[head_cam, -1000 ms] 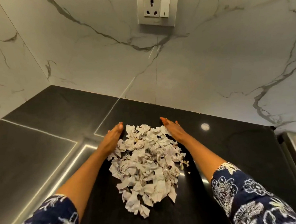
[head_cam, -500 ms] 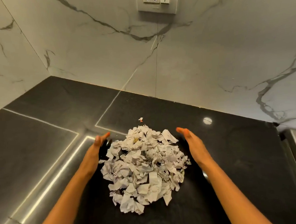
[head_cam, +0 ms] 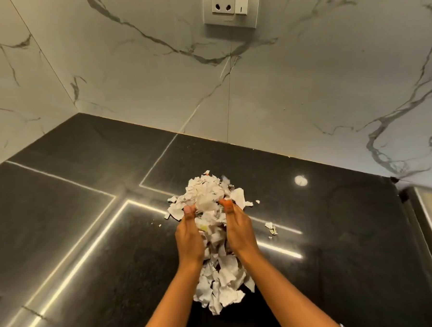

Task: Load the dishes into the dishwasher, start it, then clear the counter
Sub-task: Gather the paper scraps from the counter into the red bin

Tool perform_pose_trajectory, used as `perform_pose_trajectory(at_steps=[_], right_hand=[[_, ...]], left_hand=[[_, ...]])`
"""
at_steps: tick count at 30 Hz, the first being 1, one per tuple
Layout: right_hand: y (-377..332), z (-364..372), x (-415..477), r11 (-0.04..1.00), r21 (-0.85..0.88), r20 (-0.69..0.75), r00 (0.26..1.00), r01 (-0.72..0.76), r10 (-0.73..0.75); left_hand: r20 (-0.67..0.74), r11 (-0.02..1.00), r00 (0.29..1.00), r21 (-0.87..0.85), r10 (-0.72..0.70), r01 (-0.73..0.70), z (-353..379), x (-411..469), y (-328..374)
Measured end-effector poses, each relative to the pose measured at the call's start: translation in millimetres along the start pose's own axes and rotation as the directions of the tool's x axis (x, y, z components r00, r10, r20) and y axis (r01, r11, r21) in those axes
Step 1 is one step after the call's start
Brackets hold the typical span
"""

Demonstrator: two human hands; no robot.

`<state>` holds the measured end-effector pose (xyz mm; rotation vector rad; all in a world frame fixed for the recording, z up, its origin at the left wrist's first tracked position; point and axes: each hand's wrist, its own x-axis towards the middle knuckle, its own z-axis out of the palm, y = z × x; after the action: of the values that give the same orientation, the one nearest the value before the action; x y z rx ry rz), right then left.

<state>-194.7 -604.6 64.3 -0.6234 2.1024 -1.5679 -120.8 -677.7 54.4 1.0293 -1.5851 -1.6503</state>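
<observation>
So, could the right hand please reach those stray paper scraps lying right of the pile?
Probably yes: the stray scraps lie on bare counter beside the right hand, though it is busy gripping the paper pile.

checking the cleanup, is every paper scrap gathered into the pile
No, a few loose scraps lie on the counter apart from the paper pile, beside the right hand.

Paper scraps (head_cam: 214, 228) on counter (head_cam: 89, 245), between hands (head_cam: 215, 234).
</observation>
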Motion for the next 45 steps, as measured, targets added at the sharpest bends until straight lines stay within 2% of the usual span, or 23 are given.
perform_pose_trajectory(at_steps=[3, 5, 8, 11, 14, 16, 23, 30, 41, 45], right_hand=[[-6, 6, 1, 0.971, 0.223, -0.04, 0.994, -0.086, 0.097], [-5, 9, 6, 0.915, 0.375, -0.038, 0.984, -0.149, 0.175], [-11, 4, 13, 0.77, 0.599, -0.026, 0.956, -0.219, 0.292], [-13, -3, 19, 0.571, 0.787, 0.016, 0.934, -0.233, 0.358], [-15, -5, 22, 0.418, 0.873, 0.096, 0.928, -0.253, 0.361], [-16, -1, 24, 0.364, 0.893, 0.138, 0.93, -0.266, 0.34], [-15, 9, 30, 0.298, 0.93, 0.108, 0.935, -0.215, 0.338], [-27, 9, 29, 0.329, 0.929, 0.077, 0.956, -0.172, 0.282], [-53, 17, 24, 0.404, 0.905, 0.048, 0.976, -0.132, 0.211], [-59, 23, 18, 0.344, 0.926, 0.084, 0.973, -0.156, 0.215]], left_hand=[[-0.054, 0.998, 0.999, -0.066, -0.007, 0.003, 16, -3, 9], [-0.07, 0.984, 0.997, -0.179, -0.019, 0.006, 22, -2, 16], [-0.09, 0.941, 0.994, -0.337, -0.067, 0.033, 27, 2, 20], [-0.11, 0.898, 0.987, -0.436, -0.12, 0.061, 30, 6, 21], [-0.078, 0.824, 0.981, -0.557, -0.177, 0.104, 34, 9, 25], [-0.071, 0.787, 0.981, -0.609, -0.182, 0.102, 39, 11, 27], [-0.121, 0.711, 0.97, -0.7, -0.212, 0.068, 50, 14, 35], [-0.087, 0.584, 0.964, -0.808, -0.251, 0.079, 49, 15, 38], [-0.083, 0.56, 0.976, -0.827, -0.204, 0.046, 34, 15, 57], [-0.11, 0.556, 0.964, -0.83, -0.242, 0.045, 26, 10, 61]])
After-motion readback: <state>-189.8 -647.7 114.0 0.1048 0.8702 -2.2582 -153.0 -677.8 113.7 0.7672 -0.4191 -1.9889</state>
